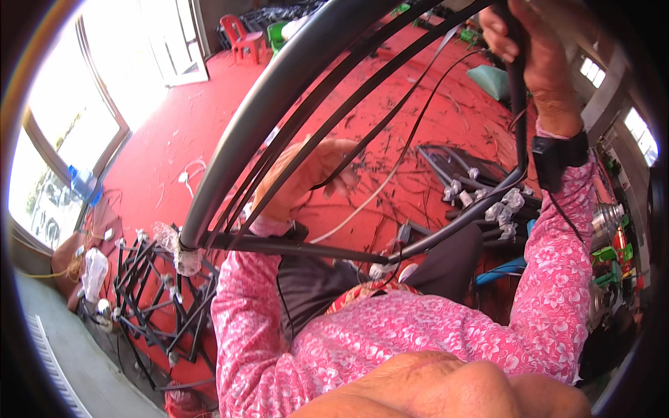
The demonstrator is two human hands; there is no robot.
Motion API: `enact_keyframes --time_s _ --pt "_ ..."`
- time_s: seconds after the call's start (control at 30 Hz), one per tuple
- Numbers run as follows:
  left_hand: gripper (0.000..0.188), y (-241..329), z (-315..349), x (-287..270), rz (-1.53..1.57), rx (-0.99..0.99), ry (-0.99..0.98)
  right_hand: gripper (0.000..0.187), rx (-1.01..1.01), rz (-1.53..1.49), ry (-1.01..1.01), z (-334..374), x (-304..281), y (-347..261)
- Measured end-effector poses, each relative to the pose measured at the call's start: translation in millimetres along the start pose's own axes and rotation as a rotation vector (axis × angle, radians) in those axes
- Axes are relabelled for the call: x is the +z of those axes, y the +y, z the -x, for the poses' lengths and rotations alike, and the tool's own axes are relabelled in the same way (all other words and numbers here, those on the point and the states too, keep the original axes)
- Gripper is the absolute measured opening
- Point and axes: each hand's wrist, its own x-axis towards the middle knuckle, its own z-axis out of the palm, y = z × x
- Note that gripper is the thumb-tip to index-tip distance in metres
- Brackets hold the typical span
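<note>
A black tubular metal frame [261, 104] is raised in front of me, tilted, with thin dark bars [333, 120] running along its inside. At the upper right, my right hand [547, 70] wraps its fingers round a tube of the frame. Beyond the thin bars is my left hand [296, 174], fingers stretched and apart; the bars partly cover it, and whether it touches them I cannot tell. Clear plastic wrapping [187, 261] covers the frame's lower left corner. A thin dark cord [418, 125] and a pale one [359, 209] hang across the opening.
Red floor [223, 90] spreads around me, scattered with dark strips. Stacked black frames with wrapped ends lie at the left [164, 299] and right [488, 202]. Farther off are a red chair [244, 38] and a teal bag [490, 81]. A blue water bottle [85, 184] is near the glass doors.
</note>
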Motion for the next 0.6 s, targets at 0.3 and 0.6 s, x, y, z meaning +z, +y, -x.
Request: enact_keyframes --time_s 0.3,0.6 --pt "0.054 -23 7 9 0.177 -0.076 -0.172 0.055 -0.092 0.063 0.006 -8 4 9" --pt "0.041 -31 -5 -1 0.351 -0.131 0.031 0.057 -0.055 0.044 -0.054 -10 4 9"
